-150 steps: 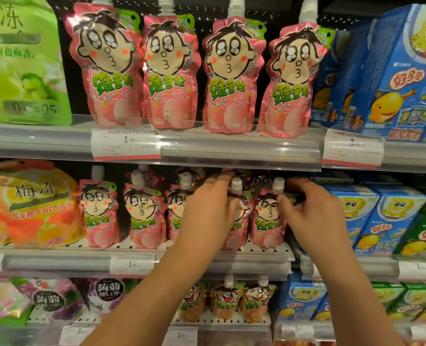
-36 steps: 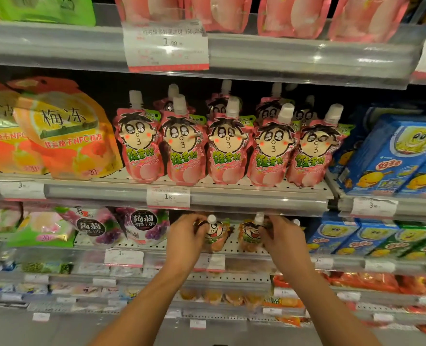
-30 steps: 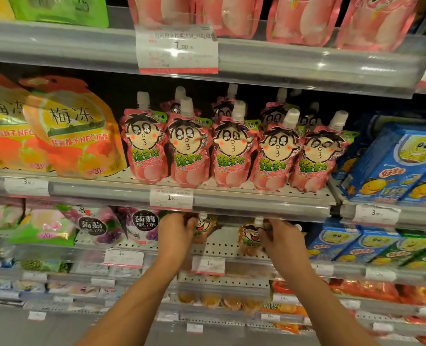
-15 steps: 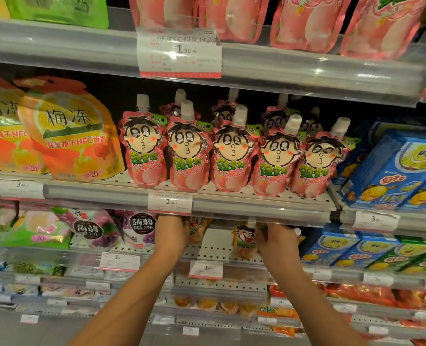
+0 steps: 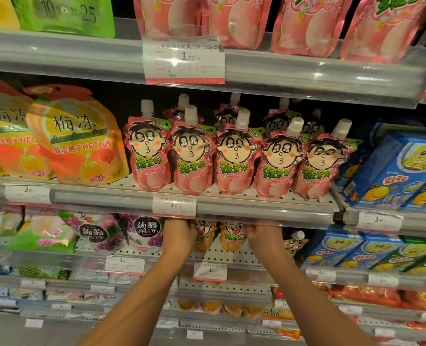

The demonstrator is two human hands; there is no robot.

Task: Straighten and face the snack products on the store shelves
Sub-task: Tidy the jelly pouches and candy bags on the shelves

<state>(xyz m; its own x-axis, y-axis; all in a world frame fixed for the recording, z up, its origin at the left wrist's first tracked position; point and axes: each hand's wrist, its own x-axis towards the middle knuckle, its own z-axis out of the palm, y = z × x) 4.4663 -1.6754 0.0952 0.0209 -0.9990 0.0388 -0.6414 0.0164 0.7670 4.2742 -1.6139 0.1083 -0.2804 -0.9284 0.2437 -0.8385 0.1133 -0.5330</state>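
Orange pouches (image 5: 231, 237) stand on the third shelf (image 5: 231, 255), flanked by the left hand (image 5: 179, 233) and right hand (image 5: 263, 233); fingers hidden under the shelf edge, grip unclear.

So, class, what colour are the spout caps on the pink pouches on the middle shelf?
White, seen clearly in the head view on the pink pouches.

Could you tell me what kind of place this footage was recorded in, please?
Most likely a supermarket or convenience store aisle. Tiered shelves carry printed price tags on their front rails, a faced row of pink spouted jelly pouches stands beside blue boxed snacks, and both hands reach under the shelf rail to orange pouches.
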